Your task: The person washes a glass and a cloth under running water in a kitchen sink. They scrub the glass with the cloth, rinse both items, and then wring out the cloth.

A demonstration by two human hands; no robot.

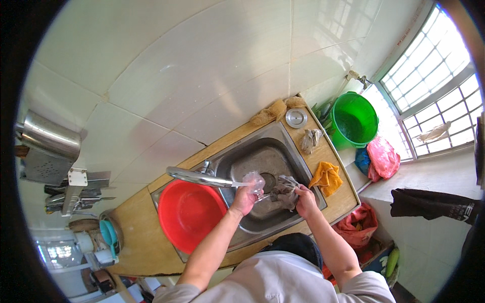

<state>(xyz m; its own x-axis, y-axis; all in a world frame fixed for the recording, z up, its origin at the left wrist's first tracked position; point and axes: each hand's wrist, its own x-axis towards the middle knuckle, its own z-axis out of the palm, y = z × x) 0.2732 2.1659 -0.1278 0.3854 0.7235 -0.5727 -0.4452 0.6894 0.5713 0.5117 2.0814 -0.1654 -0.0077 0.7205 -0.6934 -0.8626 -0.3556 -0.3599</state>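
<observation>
My left hand (244,197) holds a clear cup or glass (256,182) under the faucet (201,178), over the left side of the stainless steel sink basin (271,151). Water runs from the spout onto it. A wet greyish rag (285,193) is gripped by my right hand (305,200) above the basin, to the right of the cup. Left of the basin sits a red plastic tub (189,214). On the counter to the right lie an orange cloth (326,178), a crumpled grey cloth (311,141) and a round metal drain strainer (296,118).
Fibrous loofah scrubbers (274,111) lie along the wall. A green bucket (355,120) stands beyond the counter's right end, with a pink plastic bag (382,157) nearby. Knives and utensils hang from a wall rack (74,189) at left, near a teal strainer (108,233).
</observation>
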